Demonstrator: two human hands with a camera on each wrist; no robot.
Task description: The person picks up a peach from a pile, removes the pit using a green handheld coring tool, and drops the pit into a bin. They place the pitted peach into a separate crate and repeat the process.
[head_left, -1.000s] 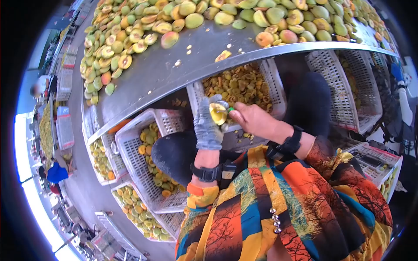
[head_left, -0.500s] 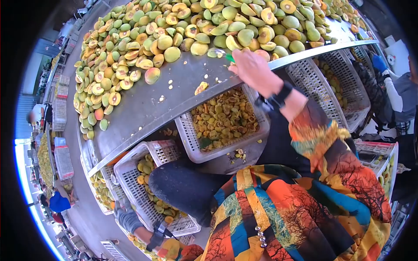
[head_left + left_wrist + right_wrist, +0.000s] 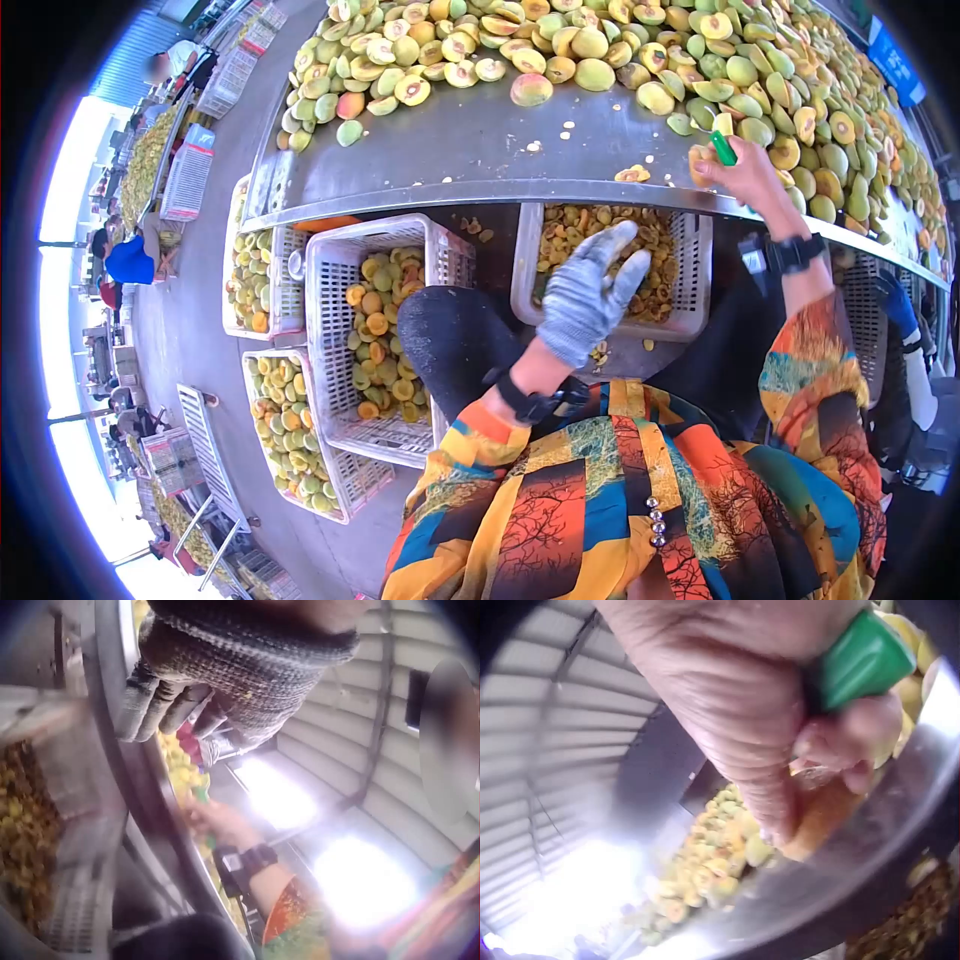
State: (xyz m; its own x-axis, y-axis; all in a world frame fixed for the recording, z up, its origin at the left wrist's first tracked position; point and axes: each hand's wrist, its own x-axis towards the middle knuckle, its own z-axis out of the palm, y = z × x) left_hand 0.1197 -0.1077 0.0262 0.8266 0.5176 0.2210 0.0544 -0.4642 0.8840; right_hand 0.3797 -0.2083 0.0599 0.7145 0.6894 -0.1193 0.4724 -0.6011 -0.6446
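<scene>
My left hand point(image 3: 585, 295), in a grey knit glove, is held over the crate of fruit scraps point(image 3: 690, 300) between the knees. Its fingers are extended and hold nothing. At the table edge, my bare right hand point(image 3: 750, 180) grips the green handle point(image 3: 722, 148) of a spoon-like tool, whose head is out of sight. That same hand pinches an orange-skinned, peach-like fruit point(image 3: 821, 817) between thumb and fingers, close over the metal surface. Heaped halved fruits point(image 3: 590, 42) cover the back of the metal table point(image 3: 450, 150).
Left of the knee stands a white crate point(image 3: 325, 330) of fruit halves, with another crate point(image 3: 345, 495) of fruit beside it. A metal rim point(image 3: 500, 190) runs along the table front. Another person's blue-gloved hand point(image 3: 897, 303) shows at far right. Farther left, people sit at other tables.
The left hand first held a fruit half at the tool, then reached to the crates at left, and is now back over the scraps crate. The right hand moved up to the table and took a fruit.
</scene>
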